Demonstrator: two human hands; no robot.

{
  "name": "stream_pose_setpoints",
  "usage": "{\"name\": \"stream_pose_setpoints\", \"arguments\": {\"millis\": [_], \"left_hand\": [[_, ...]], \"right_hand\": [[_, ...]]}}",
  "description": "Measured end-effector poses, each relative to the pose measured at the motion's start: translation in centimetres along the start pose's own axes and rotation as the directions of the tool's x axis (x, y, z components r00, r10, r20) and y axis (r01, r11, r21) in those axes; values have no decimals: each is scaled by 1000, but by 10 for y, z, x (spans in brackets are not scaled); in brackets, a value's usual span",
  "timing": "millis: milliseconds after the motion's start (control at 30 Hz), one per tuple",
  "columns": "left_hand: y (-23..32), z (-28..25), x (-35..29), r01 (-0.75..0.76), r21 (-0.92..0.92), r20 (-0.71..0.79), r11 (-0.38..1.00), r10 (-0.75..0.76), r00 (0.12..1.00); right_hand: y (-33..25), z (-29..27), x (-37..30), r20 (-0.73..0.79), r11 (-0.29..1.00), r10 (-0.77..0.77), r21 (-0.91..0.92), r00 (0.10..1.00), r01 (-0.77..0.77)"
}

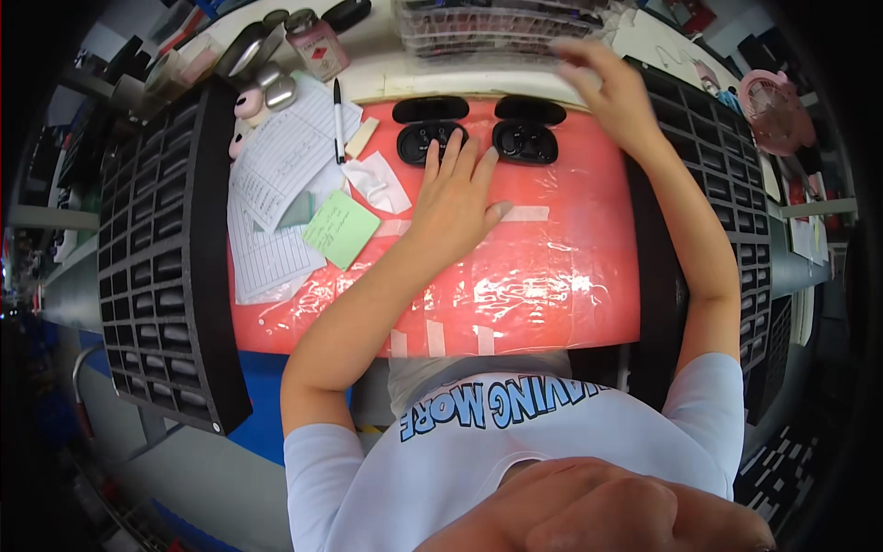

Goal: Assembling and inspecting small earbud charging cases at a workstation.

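Note:
Two black earbud cases lie on the red mat (570, 276) with their lids tipped back. My left hand (452, 198) is spread flat, palm down, its fingertips resting on the left case (414, 144) and partly covering it. Just right of those fingers is the right case (525, 143), which no hand touches; dark shapes sit in its wells. My right hand (612, 97) is raised beyond it, beside a stack of clear plastic trays (497, 32). Its fingers are stretched and a little blurred, with nothing visible in them.
Black compartment racks (156, 285) flank the mat, with another rack (750, 230) on the right. Written sheets (276, 170), a green note (341, 230) and a pen (338, 124) lie at left. A pink bottle (317, 46) stands behind; a pink fan (775, 106) stands far right.

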State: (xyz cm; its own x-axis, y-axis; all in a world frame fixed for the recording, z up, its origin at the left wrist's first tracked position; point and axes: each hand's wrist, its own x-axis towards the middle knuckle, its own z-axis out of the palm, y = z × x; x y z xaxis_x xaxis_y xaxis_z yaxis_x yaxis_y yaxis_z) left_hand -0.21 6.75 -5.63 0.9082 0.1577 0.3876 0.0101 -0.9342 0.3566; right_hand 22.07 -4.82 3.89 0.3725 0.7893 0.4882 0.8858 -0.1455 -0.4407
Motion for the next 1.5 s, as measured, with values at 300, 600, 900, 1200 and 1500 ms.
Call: {"name": "stream_pose_setpoints", "arguments": {"millis": [300, 600, 900, 1200, 1500], "left_hand": [[2, -6, 1, -11, -23, -35, 1000, 11, 999], [1, -24, 23, -168, -328, -350, 930, 45, 936], [49, -54, 75, -100, -471, -351, 876, -82, 933], [14, -6, 70, 301, -903, 366, -307, -185, 912], [4, 2, 69, 298, -878, 383, -375, -175, 907]], "right_hand": [[4, -76, 81, -62, 926, 20, -375, 998, -42], [-20, -101, 104, 27, 903, 368, -250, 930, -350], [-21, -52, -8, 625, 866, 95, 333, 775, -374], [26, -22, -45, 637, 64, 253, 740, 728, -669], [29, -15, -47, 621, 115, 293, 731, 727, -672]]}}
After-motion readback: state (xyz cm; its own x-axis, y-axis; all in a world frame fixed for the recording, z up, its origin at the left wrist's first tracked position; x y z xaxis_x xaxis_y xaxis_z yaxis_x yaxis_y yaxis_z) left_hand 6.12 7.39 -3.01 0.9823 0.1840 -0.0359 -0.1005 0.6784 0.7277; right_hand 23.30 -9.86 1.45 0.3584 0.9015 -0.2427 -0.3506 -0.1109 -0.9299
